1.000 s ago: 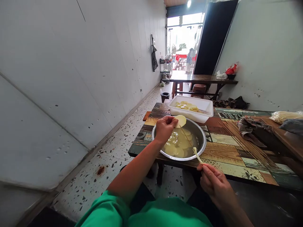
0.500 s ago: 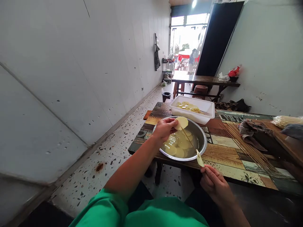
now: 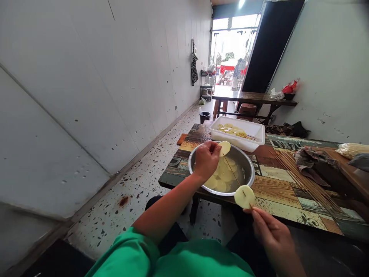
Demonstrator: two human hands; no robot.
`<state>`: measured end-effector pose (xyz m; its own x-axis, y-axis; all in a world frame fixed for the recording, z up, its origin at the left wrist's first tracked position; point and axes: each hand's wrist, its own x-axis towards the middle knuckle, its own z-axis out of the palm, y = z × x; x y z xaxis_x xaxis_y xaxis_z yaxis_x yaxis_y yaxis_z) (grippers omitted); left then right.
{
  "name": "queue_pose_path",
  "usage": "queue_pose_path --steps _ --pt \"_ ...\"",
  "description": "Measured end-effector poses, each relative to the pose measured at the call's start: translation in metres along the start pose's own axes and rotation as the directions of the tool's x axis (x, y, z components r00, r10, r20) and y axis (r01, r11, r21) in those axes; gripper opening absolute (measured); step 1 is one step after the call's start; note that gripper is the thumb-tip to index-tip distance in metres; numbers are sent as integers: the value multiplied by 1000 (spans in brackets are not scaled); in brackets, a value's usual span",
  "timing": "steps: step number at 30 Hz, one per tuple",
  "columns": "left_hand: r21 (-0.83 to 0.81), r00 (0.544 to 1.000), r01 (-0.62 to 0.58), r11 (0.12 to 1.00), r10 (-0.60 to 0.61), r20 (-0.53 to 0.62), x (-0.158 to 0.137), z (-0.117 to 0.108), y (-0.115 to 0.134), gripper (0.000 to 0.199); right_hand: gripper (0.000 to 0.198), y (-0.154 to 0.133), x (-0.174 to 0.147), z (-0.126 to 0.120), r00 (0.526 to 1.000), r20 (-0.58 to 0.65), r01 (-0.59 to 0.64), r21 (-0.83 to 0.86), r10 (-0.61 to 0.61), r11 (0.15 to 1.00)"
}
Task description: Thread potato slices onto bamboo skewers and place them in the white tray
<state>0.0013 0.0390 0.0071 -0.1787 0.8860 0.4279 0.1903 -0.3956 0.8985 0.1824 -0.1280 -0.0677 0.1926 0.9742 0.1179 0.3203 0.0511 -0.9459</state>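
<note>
Over the metal basin (image 3: 251,181), my left hand (image 3: 206,159) pinches a thin round potato slice (image 3: 224,149) by its edge. A thin wooden skewer (image 3: 231,169) runs from that slice down toward me. Closed around the skewer's near end is my right hand (image 3: 272,229). Just ahead of those fingers, a second potato slice (image 3: 245,197) is threaded on the skewer, its face turned up with a bit of the stick showing across it. Inside the basin, several pale slices (image 3: 226,175) lie in water.
Behind the basin stands a white plastic tub (image 3: 253,145) with skewered slices. Loose skewers (image 3: 305,179) and a crumpled cloth (image 3: 309,161) lie on the patchwork table (image 3: 276,191) to the right. A black bin (image 3: 205,115) and another table (image 3: 248,96) are farther back.
The slice near my right hand has turned from edge-on to face-up. My left hand has rolled over, showing more of its back. The view has shifted slightly.
</note>
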Motion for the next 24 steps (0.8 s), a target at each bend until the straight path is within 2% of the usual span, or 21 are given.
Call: queue_pose_path --steps 2,4,7,10,12,15,17,19,20,22,24 --pt "-107 994 102 989 -98 40 2 1 1 9 39 -2 3 -1 979 130 -186 254 157 949" --pt "-268 962 273 924 -259 87 5 0 3 12 39 1 6 -1 960 189 -265 389 205 882" --pt "-467 858 508 724 -471 202 10 -3 10 16 36 13 9 -2 971 134 -237 409 199 881" --pt "-522 736 669 529 -568 369 13 -8 18 12 31 30 13 -3 982 112 -185 394 153 900" --pt "-510 668 737 444 -593 449 15 -10 22 9 29 38 18 -2 975 182 -199 480 125 855" --pt "-473 605 791 388 -612 509 16 -12 24 7 35 41 26 0 949 303 -263 590 93 764" --pt "-460 592 802 381 -614 523 17 -12 23 7 38 39 28 2 954 285 -241 532 97 812" --pt "-460 604 794 398 -610 513 19 -12 22 7 36 37 27 3 989 134 -102 345 58 933" --pt "-461 615 785 414 -608 502 20 -12 22 8 33 36 26 3 1000 19 4 212 -8 977" --pt "-457 637 768 448 -604 479 20 -12 21 9 28 34 24 3 964 -178 190 -59 -198 980" --pt "-463 656 752 469 -597 461 20 -11 20 10 27 30 22 1 911 -275 261 -190 -307 946"
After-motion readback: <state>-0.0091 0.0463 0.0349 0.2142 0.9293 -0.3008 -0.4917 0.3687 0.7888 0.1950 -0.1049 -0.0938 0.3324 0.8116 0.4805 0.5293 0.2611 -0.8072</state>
